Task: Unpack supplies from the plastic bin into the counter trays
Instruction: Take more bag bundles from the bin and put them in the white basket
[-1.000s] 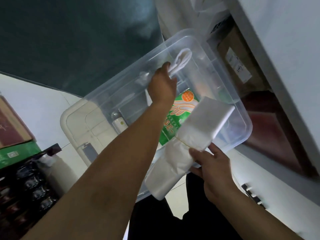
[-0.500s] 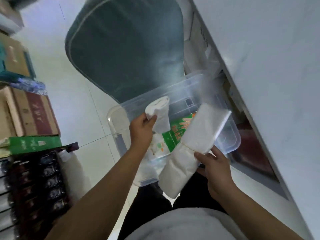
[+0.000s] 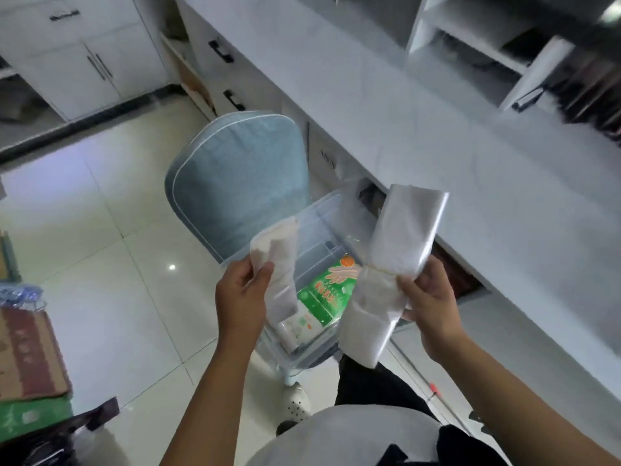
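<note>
White cabinets and a pale marble worktop (image 3: pixel 453 136) run along our right, with the clear plastic bin (image 3: pixel 302 356) sitting on a blue chair (image 3: pixel 242 183) below us, a green packet (image 3: pixel 321 297) left inside. Our left hand (image 3: pixel 240 297) is curled round a small folded bundle of plastic bags (image 3: pixel 277 264) and our right hand (image 3: pixel 431 297) grips a larger banded stack of bags (image 3: pixel 389 274), both lifted above the bin. We judge the slick, floppy stacks could slide from our grip or fan open on the way to the trays, which we cannot see.
</note>
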A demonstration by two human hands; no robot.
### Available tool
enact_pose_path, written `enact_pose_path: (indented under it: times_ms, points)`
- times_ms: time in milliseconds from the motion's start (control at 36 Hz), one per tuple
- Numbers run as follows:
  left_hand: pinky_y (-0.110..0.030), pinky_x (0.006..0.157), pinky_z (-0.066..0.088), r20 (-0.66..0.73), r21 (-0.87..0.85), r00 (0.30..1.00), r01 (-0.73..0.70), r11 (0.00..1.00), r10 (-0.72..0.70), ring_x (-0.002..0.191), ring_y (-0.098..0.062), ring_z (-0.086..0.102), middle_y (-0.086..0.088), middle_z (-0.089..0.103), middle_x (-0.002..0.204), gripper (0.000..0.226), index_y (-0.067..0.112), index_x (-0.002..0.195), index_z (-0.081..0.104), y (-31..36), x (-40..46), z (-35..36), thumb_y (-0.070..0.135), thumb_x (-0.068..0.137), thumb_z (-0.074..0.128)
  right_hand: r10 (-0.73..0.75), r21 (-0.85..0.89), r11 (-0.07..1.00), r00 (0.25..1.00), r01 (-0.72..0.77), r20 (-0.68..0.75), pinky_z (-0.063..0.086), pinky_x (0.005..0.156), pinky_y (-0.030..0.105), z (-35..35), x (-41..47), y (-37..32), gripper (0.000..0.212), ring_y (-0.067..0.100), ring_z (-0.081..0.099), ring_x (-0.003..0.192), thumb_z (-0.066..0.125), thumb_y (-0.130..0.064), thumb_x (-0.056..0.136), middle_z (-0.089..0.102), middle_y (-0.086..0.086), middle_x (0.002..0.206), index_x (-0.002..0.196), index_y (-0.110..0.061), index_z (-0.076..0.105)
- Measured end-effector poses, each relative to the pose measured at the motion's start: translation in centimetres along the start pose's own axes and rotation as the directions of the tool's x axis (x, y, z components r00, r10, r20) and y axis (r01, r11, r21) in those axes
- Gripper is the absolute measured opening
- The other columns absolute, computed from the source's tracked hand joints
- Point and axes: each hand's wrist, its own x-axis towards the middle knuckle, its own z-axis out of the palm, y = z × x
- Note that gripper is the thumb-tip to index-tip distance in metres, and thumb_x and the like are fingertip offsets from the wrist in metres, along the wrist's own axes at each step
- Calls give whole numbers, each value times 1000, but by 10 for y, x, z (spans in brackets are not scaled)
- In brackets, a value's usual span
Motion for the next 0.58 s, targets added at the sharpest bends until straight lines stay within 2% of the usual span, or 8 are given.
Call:
enact_pose_path:
  times_ms: [56,111,167,250,389,472,583]
  points:
    - [-31,73,53,40,-28,999,-3,1000,4,80,-13,65,-12,70,91,3,20,88,72,6,-5,8,22,90,71,-15,8,1000,1000,15,-15,56,56,36,-19,-11,-9,29,15,71,79,59,-5,94,72,2,97,116,-23,55]
    - [-33,74,53,72,-50,997,-11,999,15,80,-18,64,-13,72,90,5,16,89,73,12,-10,19,21,88,72,-1,8,1000,999,1,-40,57,57,39,-41,-18,-21,28,16,72,80,59,-7,94,73,-1,96,117,-22,55]
    - [-31,71,51,89,-89,996,-11,996,19,74,-16,61,-8,73,84,8,23,80,73,21,-13,31,20,87,72,22,18,1000,997,-21,-76,58,59,41,-66,-18,-37,31,19,71,80,60,-8,94,72,0,98,120,-25,55]
    - [-33,71,56,182,-186,983,31,982,3,75,-13,64,11,71,72,22,35,75,76,41,-19,51,17,87,72,58,28,998,992,-55,-110,58,62,41,-105,-5,-63,36,25,68,80,62,-10,93,70,6,102,124,-26,54]
    - [-24,62,58,320,-326,947,136,936,-26,81,-9,74,8,76,85,27,34,79,79,76,-30,83,10,88,71,113,11,994,985,-113,-133,58,57,36,-171,42,-98,38,24,71,75,65,-8,89,70,6,102,122,-26,58]
    - [-27,63,59,361,-341,932,156,927,-25,89,-14,74,-1,76,97,19,30,87,78,94,-36,104,13,87,71,160,-43,985,979,-166,-126,57,60,34,-202,79,-114,42,26,70,79,68,-8,88,71,6,102,124,-27,59]
    - [-29,62,60,398,-351,917,165,922,-13,88,-14,75,4,78,95,16,33,88,79,117,-41,137,19,84,72,221,-131,966,975,-224,-39,57,62,34,-232,126,-133,47,25,71,85,68,-6,87,71,5,109,127,-30,58]
